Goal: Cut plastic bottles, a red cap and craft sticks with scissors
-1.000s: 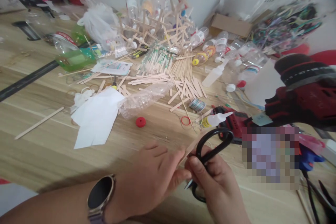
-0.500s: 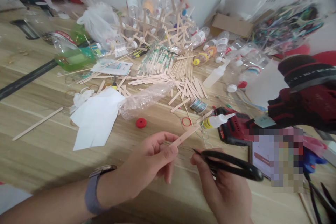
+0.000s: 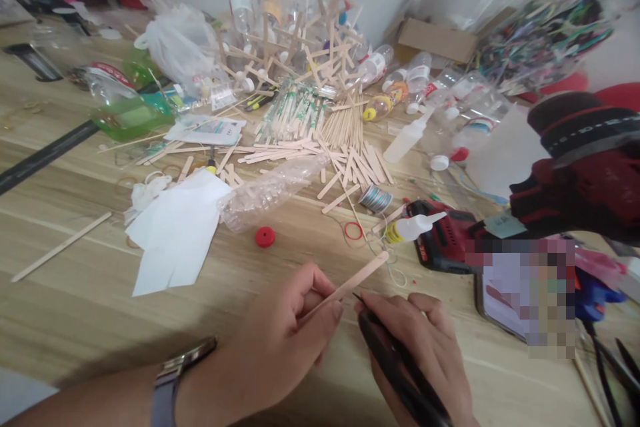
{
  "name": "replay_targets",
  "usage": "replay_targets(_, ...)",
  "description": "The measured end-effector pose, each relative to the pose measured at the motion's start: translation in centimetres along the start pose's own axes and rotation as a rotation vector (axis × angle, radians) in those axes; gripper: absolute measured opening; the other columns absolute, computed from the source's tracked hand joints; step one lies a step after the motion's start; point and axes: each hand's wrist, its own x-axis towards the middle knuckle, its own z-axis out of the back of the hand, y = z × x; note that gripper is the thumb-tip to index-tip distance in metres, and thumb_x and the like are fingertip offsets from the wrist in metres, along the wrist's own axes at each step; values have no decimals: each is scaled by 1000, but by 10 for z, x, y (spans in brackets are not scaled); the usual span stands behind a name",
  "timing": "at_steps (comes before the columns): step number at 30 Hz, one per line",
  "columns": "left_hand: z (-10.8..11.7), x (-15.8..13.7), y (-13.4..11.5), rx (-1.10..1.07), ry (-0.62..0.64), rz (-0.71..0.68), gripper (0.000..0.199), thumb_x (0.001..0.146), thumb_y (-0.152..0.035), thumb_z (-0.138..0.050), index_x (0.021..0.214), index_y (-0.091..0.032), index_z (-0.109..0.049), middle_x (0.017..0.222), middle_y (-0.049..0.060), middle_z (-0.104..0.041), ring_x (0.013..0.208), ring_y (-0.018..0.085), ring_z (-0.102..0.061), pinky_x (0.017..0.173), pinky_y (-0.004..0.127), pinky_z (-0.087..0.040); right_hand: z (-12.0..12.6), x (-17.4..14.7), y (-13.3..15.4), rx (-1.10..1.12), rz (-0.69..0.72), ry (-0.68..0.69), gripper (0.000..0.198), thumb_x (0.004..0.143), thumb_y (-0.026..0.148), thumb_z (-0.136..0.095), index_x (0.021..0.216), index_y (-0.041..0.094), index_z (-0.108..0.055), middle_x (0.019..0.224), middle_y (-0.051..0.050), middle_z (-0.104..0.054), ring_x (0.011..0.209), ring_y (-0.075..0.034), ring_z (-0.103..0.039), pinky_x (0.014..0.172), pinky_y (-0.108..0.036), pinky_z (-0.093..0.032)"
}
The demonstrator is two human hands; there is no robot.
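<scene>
My left hand [image 3: 300, 340], with a watch on its wrist, pinches a flat wooden craft stick [image 3: 357, 278] between thumb and fingers; the stick points up to the right. My right hand [image 3: 420, 340] is closed around black-handled scissors [image 3: 395, 360], gripped near the blades. Their dark pointed tip is close to the lower edge of the stick; whether it touches I cannot tell. Beyond the stick lie a glue bottle [image 3: 413, 228] with a yellow label, a red rubber ring [image 3: 353, 231] and a spool of thread [image 3: 376, 199].
A red and black power drill [image 3: 565, 200] stands at the right above a phone [image 3: 505, 300]. Loose craft sticks [image 3: 363, 163], a cut plastic bottle [image 3: 275, 190], white paper [image 3: 175, 233] and a red cap [image 3: 265, 236] lie ahead. Several bottles line the back.
My right hand has turned, swinging the scissors' handles down toward me and the tip closer to the stick. My left hand still holds the stick, which has shifted slightly lower.
</scene>
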Motion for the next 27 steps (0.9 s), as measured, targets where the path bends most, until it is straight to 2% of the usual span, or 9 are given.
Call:
replay_targets(3, 0, -2, -1, 67, -19, -26, 38, 95, -58, -49, 88, -20, -51, 63, -6, -54, 56, 9, -46, 51, 21, -34, 0, 0, 0, -20, -3, 15, 21, 103, 13, -39, 110, 16, -59, 75, 0, -71, 66, -12, -66, 73, -30, -41)
replay_targets(6, 0, -4, -4, 175, -63, -50, 34, 97, -53, -49, 88, -20, -55, 68, -3, -61, 59, 10, -50, 53, 22, -35, 0, 1, -3, -79, 57, 57, 22, 100, 8, -42, 111, 16, -59, 77, 0, -73, 67, -12, -66, 73, -31, -40)
replay_targets(10, 2, -5, -6, 270, -82, -77, 33, 98, -50, -47, 91, -20, -59, 75, -1, -69, 65, 13, -60, 56, 23, -39, 1, 1, -6, -162, 105, 69, 22, 101, 7, -41, 111, 13, -60, 83, -5, -76, 71, -14, -66, 74, -34, -36)
replay_targets(15, 4, -6, -8, 453, -124, -118, 31, 98, -46, -47, 87, -21, -62, 70, -1, -69, 63, 14, -60, 55, 24, -38, 1, 1, -4, -225, 131, 47, 25, 106, 14, -38, 106, 14, -62, 86, -5, -77, 74, -16, -66, 73, -36, -32)
replay_targets(19, 3, -8, -12, 564, -144, -157, 27, 97, -40, -48, 83, -21, -62, 71, -1, -70, 64, 15, -61, 56, 24, -38, 0, 2, -1, -237, 123, 26, 27, 107, 13, -36, 104, 14, -63, 86, -5, -77, 74, -15, -65, 69, -35, -29)
replay_targets(23, 1, -8, -13, 678, -176, -253, 24, 97, -35, -49, 81, -21, -60, 71, -2, -70, 62, 15, -61, 55, 25, -38, 0, -1, -3, -249, 151, 33, 29, 106, 12, -36, 106, 12, -64, 90, -7, -78, 80, -17, -64, 69, -35, -29)
replay_targets(27, -1, -8, -7, 815, -248, -459, 19, 96, -26, -48, 82, -21, -59, 70, -1, -69, 62, 17, -63, 56, 28, -41, -2, -1, -2, -229, 126, 25, 24, 106, 14, -39, 104, 11, -63, 86, -7, -77, 74, -17, -64, 70, -35, -29)
